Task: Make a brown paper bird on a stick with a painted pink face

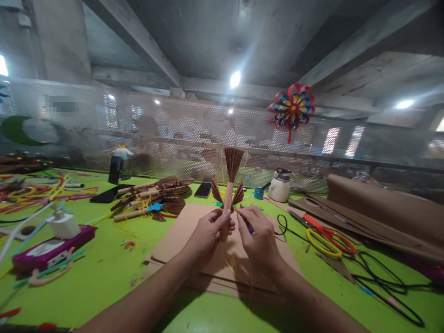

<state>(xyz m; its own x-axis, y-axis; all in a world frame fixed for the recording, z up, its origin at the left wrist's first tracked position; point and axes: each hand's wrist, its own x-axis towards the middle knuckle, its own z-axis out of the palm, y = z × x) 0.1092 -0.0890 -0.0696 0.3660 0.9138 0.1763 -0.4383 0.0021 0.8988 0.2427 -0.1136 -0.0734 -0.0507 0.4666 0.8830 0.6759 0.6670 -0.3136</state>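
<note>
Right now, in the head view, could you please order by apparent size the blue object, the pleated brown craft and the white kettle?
Largest to smallest:
1. Pleated brown craft, held in the left hand
2. White kettle
3. Blue object beside the kettle

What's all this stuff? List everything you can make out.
Table: one, green, foreground
Mesh: one, grey, back
Flower: one, multicoloured, upper right
Crescent: one, green, far left
Pipe cleaners: many, mixed, left
Power strip: one, purple, left
Charger: one, white, on strip
Piled figures: several, brown, left
Star: one, blue, on piled figures
Slab: one, black, left
Phone: one, black, back centre
Jug: one, white, back right
Tub: one, blue, beside jug
Cardboard: several sheets, tan, centre
Scissors: count unclear, red-yellow, right
Cable: count unclear, black, right
Paper: count unclear, brown, far right
Figure: one, brown, centre
Left hand: one, bare, gripping figure
Right hand: one, bare, beside figure
</note>
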